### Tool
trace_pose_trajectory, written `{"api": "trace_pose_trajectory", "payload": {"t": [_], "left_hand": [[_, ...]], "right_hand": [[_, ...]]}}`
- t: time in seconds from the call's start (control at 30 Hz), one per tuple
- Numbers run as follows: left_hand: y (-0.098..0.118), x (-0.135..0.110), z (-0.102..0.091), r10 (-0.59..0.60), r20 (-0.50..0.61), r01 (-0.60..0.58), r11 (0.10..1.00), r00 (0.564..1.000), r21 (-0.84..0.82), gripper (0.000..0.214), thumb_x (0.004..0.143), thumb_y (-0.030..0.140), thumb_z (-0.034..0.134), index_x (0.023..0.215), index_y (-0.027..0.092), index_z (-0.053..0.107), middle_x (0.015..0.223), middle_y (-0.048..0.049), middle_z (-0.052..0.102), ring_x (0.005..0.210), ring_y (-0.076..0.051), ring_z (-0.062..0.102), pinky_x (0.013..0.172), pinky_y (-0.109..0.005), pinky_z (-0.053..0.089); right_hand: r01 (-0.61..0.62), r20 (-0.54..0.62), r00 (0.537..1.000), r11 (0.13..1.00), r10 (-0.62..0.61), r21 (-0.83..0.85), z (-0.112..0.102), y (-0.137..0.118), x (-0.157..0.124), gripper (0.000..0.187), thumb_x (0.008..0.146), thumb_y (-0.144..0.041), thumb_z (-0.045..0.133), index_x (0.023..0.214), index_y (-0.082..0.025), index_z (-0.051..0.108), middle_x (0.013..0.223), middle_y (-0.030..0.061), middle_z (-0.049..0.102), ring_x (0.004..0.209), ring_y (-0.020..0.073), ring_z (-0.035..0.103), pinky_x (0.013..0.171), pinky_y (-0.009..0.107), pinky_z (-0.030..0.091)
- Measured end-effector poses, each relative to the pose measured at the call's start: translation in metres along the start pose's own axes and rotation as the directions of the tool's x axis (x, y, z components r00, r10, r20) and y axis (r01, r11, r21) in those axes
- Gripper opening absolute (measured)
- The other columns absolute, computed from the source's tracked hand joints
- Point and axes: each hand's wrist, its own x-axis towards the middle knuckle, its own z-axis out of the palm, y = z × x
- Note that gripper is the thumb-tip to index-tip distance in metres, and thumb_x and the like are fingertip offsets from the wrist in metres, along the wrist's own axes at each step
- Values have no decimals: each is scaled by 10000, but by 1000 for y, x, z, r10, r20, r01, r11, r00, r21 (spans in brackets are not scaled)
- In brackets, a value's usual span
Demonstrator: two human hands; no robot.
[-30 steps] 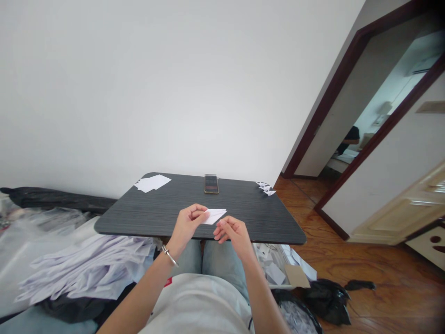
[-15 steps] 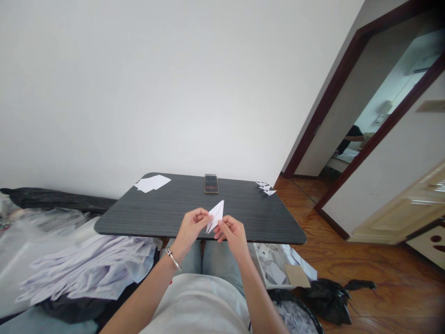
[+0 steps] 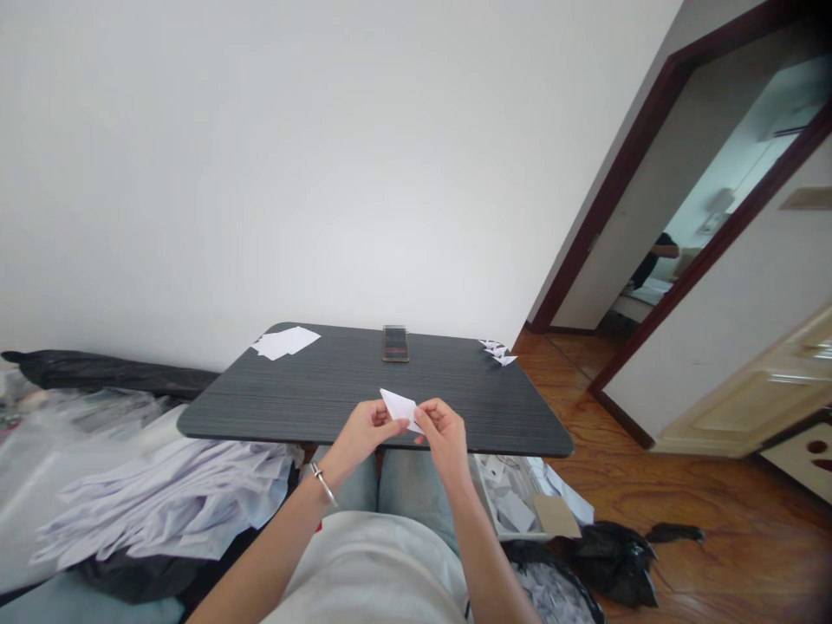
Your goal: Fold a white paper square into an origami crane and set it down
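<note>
A small piece of folded white paper (image 3: pixel 399 406) is held between my two hands, over the front edge of the dark table (image 3: pixel 312 390). My left hand (image 3: pixel 365 431) pinches its lower left side with thumb and fingers, and a silver bracelet circles that wrist. On the right end of the paper, my right hand (image 3: pixel 443 433) closes thumb and fingertips. The paper's far corner points up and to the left. Fingers hide its lower edge.
White paper sheets (image 3: pixel 287 342) lie at the table's back left. A phone (image 3: pixel 395 344) stands at the back middle. Several folded paper pieces (image 3: pixel 499 352) sit at the back right. White cloth (image 3: pixel 169 503) is heaped left of the table; a box of papers (image 3: pixel 513 507) is below right.
The folded paper has turned between my hands: its tip pointed up and right before and now points up and left. Both hands have shifted their hold on it.
</note>
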Motion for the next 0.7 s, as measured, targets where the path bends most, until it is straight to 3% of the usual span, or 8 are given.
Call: {"api": "trace_pose_trajectory", "payload": {"t": [0.1,0.23,0.33,0.5,0.7], "left_hand": [[0,0,0,27,-22,-28,999,999,-45,311,596,262,706,835,109,579,779,-65,667,726,-167,609,704,-277,447],[4,-1,1,47,-114,-54,997,992,-55,313,587,249,711,807,137,518,742,-25,635,638,-118,580,557,-199,426],[9,-3,2,61,-108,-66,997,992,-44,305,607,258,694,823,135,517,710,-8,608,584,-96,545,494,-176,394],[15,-6,3,85,-83,-89,995,993,-36,242,633,244,674,782,120,528,661,6,581,540,-77,505,514,-187,411],[18,-8,3,106,-76,-108,994,991,-18,251,638,222,672,842,119,568,695,-1,591,545,-86,511,519,-200,425]], "right_hand": [[-15,12,1000,1000,14,25,-1,-2,0,214,702,-376,593,694,-172,528,544,-24,573,448,95,546,338,161,407],[-17,-1,1000,1000,17,19,-3,-6,-1,204,703,-364,601,696,-172,534,530,-29,572,430,96,552,339,164,411],[-5,-12,1000,999,5,34,-3,-8,-2,195,704,-354,604,728,-172,538,557,-26,582,427,89,544,340,159,410],[40,21,999,997,-42,62,0,-12,-5,208,695,-304,619,849,-181,552,656,-10,607,452,79,544,349,147,413],[82,21,996,996,-82,18,1,-17,-8,170,716,-270,600,858,-177,603,665,-3,606,455,72,546,374,150,430]]}}
